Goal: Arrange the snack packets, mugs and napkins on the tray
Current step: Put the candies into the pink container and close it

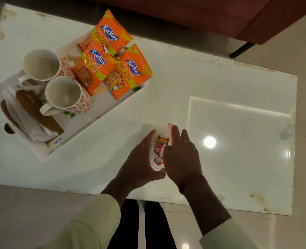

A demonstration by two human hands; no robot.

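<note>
The white surface (220,83) carries a tray (87,133) up-left of the fingers (175,132), its long axis diagonal. Both hands, left hand (139,159) and right hand (181,157), cup a small white bowl (154,166) of red sachets (160,144), fingers pressed together.

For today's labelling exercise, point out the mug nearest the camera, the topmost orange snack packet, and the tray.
nearest mug (80,103): head view, on its patterned outer side.
topmost snack packet (110,32): head view, on the logo.
tray (87,121): head view, on its bare near rim.
</note>
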